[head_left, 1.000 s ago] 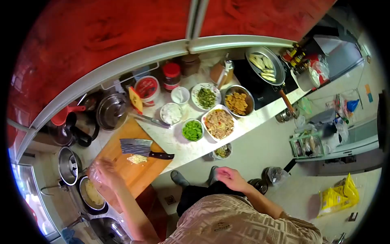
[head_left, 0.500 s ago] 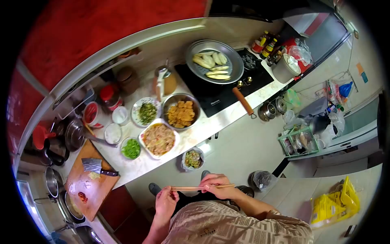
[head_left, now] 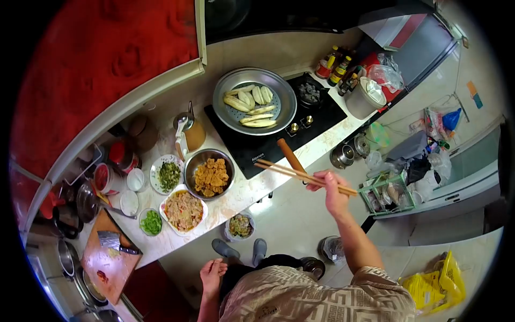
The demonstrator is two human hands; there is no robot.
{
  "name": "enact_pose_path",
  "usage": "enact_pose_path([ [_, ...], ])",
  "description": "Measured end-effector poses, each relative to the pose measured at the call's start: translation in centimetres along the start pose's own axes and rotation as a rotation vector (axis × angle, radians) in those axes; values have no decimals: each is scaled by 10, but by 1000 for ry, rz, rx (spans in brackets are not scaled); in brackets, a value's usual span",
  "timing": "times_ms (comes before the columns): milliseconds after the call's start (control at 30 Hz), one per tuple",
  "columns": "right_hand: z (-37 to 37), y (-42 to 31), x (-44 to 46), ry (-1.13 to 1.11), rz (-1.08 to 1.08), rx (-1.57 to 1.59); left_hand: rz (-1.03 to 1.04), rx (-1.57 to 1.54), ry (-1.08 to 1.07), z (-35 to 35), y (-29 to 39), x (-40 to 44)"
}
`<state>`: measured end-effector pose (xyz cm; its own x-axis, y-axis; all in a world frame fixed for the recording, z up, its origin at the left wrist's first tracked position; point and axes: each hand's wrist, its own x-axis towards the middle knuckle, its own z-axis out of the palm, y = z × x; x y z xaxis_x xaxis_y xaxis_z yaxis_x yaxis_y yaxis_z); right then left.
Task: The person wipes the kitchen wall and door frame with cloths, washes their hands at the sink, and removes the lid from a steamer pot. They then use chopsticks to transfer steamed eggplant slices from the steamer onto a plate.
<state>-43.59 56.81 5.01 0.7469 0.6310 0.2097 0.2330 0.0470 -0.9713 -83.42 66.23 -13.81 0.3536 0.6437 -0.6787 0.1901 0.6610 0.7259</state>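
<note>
My right hand [head_left: 335,193] is closed around a pair of wooden chopsticks [head_left: 281,169], tips pointing left past the wok's wooden handle [head_left: 290,154]. Nearest those tips is the black gas hob [head_left: 249,155]. A wide metal steamer tray [head_left: 288,110] on the hob holds pale, peeled eggplant pieces [head_left: 259,122], cut lengthwise. My left hand [head_left: 212,272] hangs low in front of my body, fingers curled together, nothing visible in them. On the counter, a steel bowl [head_left: 229,189] of orange-brown chunks stands beside a white dish [head_left: 199,221] of minced meat.
Chopped greens fill a small bowl [head_left: 151,222] and a plate [head_left: 155,180]. A cleaver [head_left: 110,240] lies on the wooden cutting board [head_left: 115,273] at left. Sauce bottles [head_left: 339,71] stand behind the hob. A lined waste bin [head_left: 240,226] sits on the floor near my feet.
My left hand has let go of the chopsticks and sits slightly lower. My right hand has carried them up and right, toward the hob. The view has shifted.
</note>
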Motion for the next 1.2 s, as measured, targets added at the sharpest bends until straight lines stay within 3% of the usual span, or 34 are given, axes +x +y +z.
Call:
enact_pose_path([
  [200,-2,-3,64,103,-34,-243,-87,201,-31,-42,-84,84],
  [333,-8,27,148,112,-135,-309,-98,367,93,-91,-138,102],
  [400,-19,54,199,72,-195,-385,-210,217,342,-93,-156,95],
  [467,-15,68,246,139,-134,-253,-178,145,451,-92,-183,85],
  [500,-17,80,271,113,-136,-247,-376,-153,283,-122,-221,100],
  [533,-17,94,293,85,-134,-237,-428,-915,-274,-130,-233,96],
  [567,-15,95,308,39,-121,-199,-407,-925,-157,-105,-237,81],
  [600,-15,106,324,1,-119,-188,-385,-922,-39,-83,-232,66],
  [667,-23,135,351,-95,-135,-300,-339,-224,590,12,-205,44],
  [700,-25,139,356,-118,-132,-335,-425,-321,555,23,-224,50],
  [733,-27,138,359,-142,-134,-374,-315,-382,331,41,-224,42],
  [800,-29,136,369,-192,-171,-427,-3,490,425,88,-224,42],
  [900,-28,143,377,-229,-233,-416,-105,491,351,124,-195,38],
  [1000,-28,144,381,-242,-271,-399,-138,317,412,144,-173,40],
  [1033,-28,144,382,-240,-236,-381,-177,78,460,142,-183,44],
  [1200,-34,158,373,-199,-114,-177,-177,87,547,113,-186,49],
])
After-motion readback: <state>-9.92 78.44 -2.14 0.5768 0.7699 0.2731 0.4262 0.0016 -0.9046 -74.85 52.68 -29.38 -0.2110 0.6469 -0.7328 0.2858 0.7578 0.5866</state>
